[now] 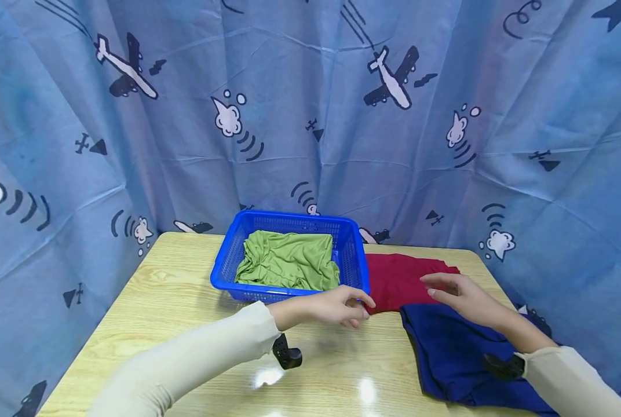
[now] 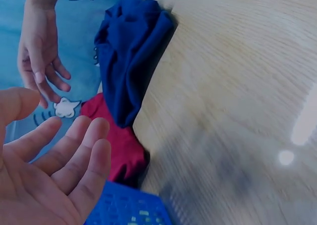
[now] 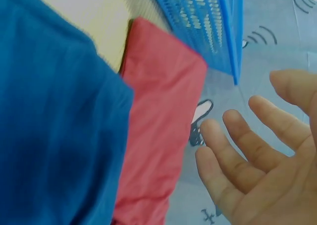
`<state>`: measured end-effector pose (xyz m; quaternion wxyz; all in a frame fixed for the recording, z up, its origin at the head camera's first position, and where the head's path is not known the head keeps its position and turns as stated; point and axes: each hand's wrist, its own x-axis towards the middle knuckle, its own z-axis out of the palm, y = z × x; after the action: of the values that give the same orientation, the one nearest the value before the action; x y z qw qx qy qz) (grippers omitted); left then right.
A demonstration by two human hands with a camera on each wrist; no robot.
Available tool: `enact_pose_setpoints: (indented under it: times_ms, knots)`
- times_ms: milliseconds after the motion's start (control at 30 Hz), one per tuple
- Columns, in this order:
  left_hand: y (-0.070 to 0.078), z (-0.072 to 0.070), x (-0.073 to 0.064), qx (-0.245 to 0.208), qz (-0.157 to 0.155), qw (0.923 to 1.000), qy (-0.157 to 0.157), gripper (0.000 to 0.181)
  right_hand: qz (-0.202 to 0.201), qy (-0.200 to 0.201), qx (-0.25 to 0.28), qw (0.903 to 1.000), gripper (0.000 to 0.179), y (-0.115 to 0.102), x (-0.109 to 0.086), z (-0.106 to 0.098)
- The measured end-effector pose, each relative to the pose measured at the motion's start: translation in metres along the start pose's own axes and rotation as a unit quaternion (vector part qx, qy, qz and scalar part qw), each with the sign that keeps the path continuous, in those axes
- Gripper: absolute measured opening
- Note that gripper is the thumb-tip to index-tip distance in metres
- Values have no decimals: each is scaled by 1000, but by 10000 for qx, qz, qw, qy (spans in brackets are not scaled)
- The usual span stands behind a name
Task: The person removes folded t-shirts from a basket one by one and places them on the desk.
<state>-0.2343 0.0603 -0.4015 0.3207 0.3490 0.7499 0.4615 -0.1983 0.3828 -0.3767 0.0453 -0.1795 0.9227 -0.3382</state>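
A green cloth garment [image 1: 289, 260] lies loosely folded inside a blue plastic basket [image 1: 226, 277] on the table. To the basket's right is a flat red cloth [image 1: 401, 278], and a dark blue folded cloth [image 1: 461, 359] overlaps its front edge. My left hand [image 1: 336, 306] hovers in front of the basket's near right corner, fingers relaxed and holding nothing. Above the red and dark blue cloths hangs my right hand [image 1: 464, 298], its fingers loosely bent and likewise holding nothing. In the right wrist view, that hand [image 3: 262, 160] shows apart from the red cloth [image 3: 158, 121].
The wooden table [image 1: 170, 301] ends at a blue curtain [image 1: 279, 116] printed with planes, which hangs behind it and along both sides. A black wrist camera mount [image 1: 287, 352] sticks out below the left sleeve, another [image 1: 503, 367] by the right sleeve.
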Motion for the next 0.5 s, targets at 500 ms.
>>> enact_pose_setpoints:
  times_ms: [500]
  knots:
    - [-5,-47,-31,51,-57,9984,555,37,-261,-38,211,9994,41,-30,32,20]
